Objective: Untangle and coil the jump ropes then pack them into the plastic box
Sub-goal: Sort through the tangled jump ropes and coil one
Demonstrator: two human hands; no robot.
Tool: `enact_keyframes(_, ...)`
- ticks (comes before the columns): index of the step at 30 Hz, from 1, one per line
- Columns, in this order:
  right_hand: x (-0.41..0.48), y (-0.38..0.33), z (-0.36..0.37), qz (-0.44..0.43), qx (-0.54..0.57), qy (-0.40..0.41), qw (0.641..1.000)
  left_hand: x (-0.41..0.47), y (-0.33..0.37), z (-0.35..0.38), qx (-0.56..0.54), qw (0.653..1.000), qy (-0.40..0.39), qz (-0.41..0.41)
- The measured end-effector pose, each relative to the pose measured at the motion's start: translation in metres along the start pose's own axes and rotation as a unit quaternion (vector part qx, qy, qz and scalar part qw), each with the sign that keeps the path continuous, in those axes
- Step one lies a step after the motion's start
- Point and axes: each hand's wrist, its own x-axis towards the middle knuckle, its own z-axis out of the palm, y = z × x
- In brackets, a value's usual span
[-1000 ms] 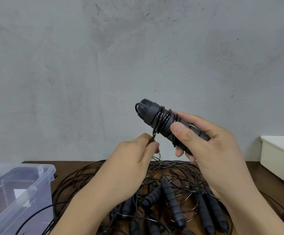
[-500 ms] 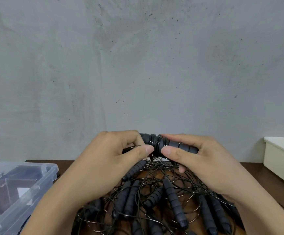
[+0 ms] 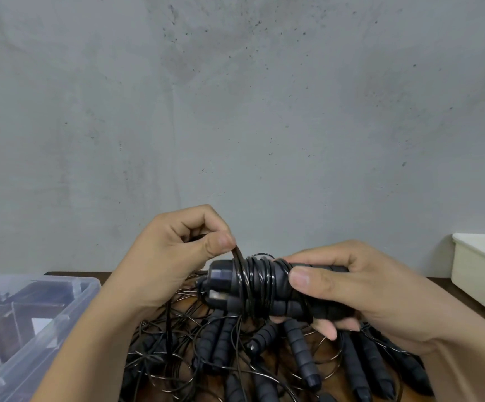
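Right hand fingers grip rope-wrapped handles; left hand fingers pinch cord above them.

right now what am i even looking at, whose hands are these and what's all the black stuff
No machine here: these are a person's two bare hands, filmed by one camera worn on the head, looking forward and down. The right hand grips two black handles held together. The left hand pinches the thin cord wound round them. Below, on the brown table, lies a tangled pile of more ropes. A clear box stands at the left, a white tub at the right.
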Motion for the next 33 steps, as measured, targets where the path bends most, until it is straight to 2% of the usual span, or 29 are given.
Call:
enact_keyframes(3,0.003,0.003,0.003,-0.036,0.051,-0.009,0.998,0.004,-0.007,0.012,-0.061,0.997,-0.010,-0.037)
enact_keyframes(8,0.004,0.006,0.002,-0.064,0.102,0.021,0.993,0.002,-0.014,0.038,0.026,0.996,-0.004,-0.080)
enact_keyframes(11,0.007,0.007,0.002,-0.083,0.128,0.058,0.987,0.000,-0.011,0.056,-0.029,0.989,0.026,-0.143)
enact_keyframes(12,0.008,0.008,0.002,-0.084,0.152,0.080,0.982,0.000,-0.006,0.062,-0.030,0.989,0.024,-0.145)
enact_keyframes(16,0.012,0.008,0.003,-0.121,0.201,0.161,0.959,-0.002,0.000,0.073,0.104,0.993,-0.024,-0.049)
enact_keyframes(20,0.013,0.008,0.005,-0.128,0.131,0.207,0.961,-0.007,0.009,0.074,0.242,0.969,-0.049,-0.009)
enact_keyframes(24,0.013,0.008,0.003,-0.124,0.091,0.241,0.958,-0.015,0.027,0.061,0.328,0.943,-0.062,-0.009)
enact_keyframes(27,0.016,0.014,-0.002,-0.101,0.047,0.262,0.959,-0.018,0.039,0.047,0.345,0.936,-0.075,-0.004)
enact_keyframes(30,0.018,0.018,-0.004,-0.066,-0.002,0.261,0.963,-0.018,0.046,0.031,0.317,0.947,-0.056,0.013)
enact_keyframes(33,0.018,0.020,0.000,-0.029,-0.032,0.202,0.979,-0.018,0.048,0.022,0.299,0.953,-0.034,0.032)
